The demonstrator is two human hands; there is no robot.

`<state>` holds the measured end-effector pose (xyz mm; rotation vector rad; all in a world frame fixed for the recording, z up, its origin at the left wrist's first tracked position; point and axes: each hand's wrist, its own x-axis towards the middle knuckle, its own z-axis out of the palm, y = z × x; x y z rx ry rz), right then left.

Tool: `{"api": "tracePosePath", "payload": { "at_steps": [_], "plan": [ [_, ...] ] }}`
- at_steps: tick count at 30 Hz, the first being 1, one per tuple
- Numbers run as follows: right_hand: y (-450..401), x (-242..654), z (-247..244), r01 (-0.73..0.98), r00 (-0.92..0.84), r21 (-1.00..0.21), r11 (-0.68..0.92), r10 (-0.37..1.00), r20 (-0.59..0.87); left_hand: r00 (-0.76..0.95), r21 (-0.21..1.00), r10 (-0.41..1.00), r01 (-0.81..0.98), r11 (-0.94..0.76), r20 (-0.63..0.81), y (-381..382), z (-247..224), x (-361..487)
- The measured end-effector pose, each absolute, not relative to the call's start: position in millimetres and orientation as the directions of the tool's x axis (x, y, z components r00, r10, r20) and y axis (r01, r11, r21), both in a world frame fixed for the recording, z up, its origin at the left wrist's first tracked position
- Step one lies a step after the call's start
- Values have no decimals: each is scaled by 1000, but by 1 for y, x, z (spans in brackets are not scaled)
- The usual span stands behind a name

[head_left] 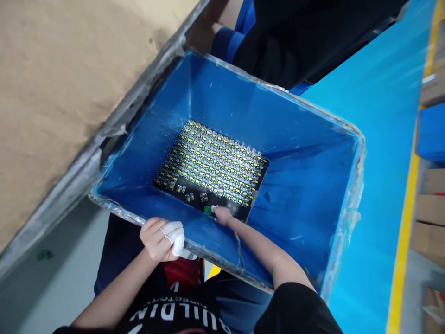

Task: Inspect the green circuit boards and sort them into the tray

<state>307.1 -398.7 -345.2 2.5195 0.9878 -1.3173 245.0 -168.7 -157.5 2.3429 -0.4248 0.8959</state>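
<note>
A deep blue plastic bin [306, 134] stands in front of me. On its floor lie rows of small circuit boards [215, 157] with yellow parts, on a black sheet [191, 184]. My right hand [222, 215] reaches down inside, its fingers pinched at the edge of a small green circuit board [207, 210]. Several loose boards [189, 197] lie just left of it, apart from the rows. My left hand [162, 239] is closed over the near rim of the bin, white covers on some of its fingers.
A tan tabletop [69, 69] with a worn metal edge adjoins the bin on the left. Across the bin is another person in dark clothing [278, 41]. Cardboard boxes [429, 208] and a blue crate [431, 132] line the right, past a yellow floor stripe [405, 222].
</note>
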Motion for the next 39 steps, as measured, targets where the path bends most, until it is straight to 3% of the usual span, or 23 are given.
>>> {"api": "tracePosePath", "payload": {
  "at_steps": [6, 19, 28, 35, 39],
  "plan": [
    [-400, 313, -339, 569, 487, -140, -810, 469, -737, 726, 395, -85, -464, -793, 682, -170, -154, 247],
    [-376, 312, -341, 488, 489, -140, -862, 403, -774, 716, 381, -106, -485, -787, 690, -170, -152, 248],
    [-385, 317, -335, 522, 486, -153, -839, 440, -755, 718, 387, -116, -495, -778, 686, -168, -154, 247],
    [-393, 312, -330, 634, 342, -297, -714, 603, -720, 728, 388, -118, -486, -783, 675, -168, -154, 246],
    [-409, 332, -333, 656, 380, -245, -714, 592, -711, 717, 390, -121, -503, -771, 686, -168, -155, 247]
  ]
}}
